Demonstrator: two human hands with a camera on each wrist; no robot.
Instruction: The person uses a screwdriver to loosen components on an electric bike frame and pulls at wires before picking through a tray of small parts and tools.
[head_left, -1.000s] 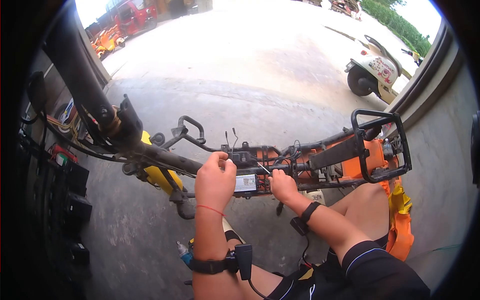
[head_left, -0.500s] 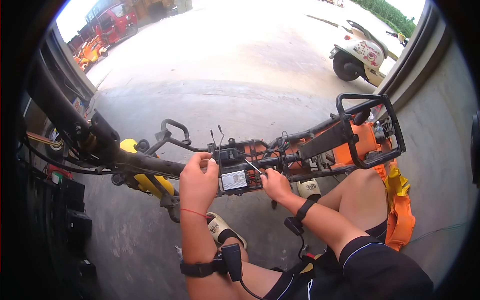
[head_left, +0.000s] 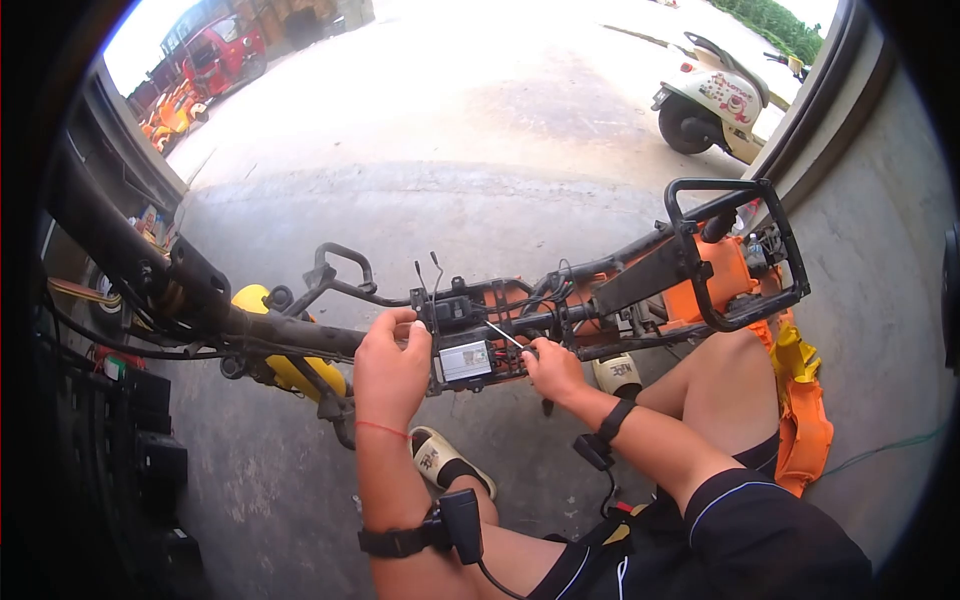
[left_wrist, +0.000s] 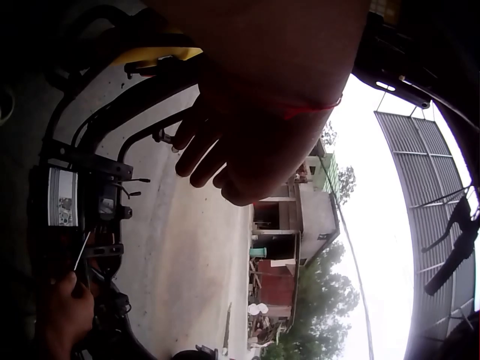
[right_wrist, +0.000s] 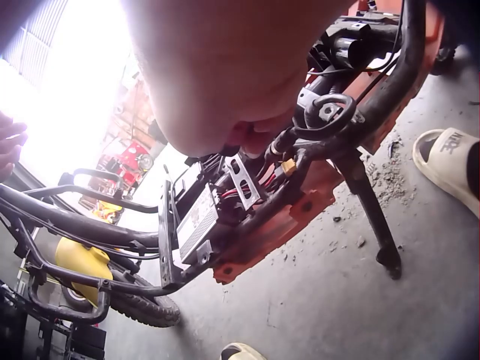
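nearest, low in the frame, two cream rubber sandals (head_left: pixel 440 460) rest on the concrete. above them, at centre, the left hand (head_left: pixel 392 368) has slid off the top of the wiring since a second ago and now clasps the left edge of the black metal bracket (head_left: pixel 437 345). the right hand (head_left: pixel 553 370) still pinches the thin metal screwdriver (head_left: pixel 503 335), tip toward the silver rectangular controller box with a white label (head_left: pixel 465 360) seated in that bracket. i judge this steadies the box for the tool. counted: two hands, one screwdriver, one controller box, one black tubular scooter frame (head_left: pixel 300 335) and two upright wire ends (head_left: pixel 428 272). farther off are one cream scooter (head_left: pixel 715 100) at upper right and one red three-wheeler (head_left: pixel 215 50) at upper left.
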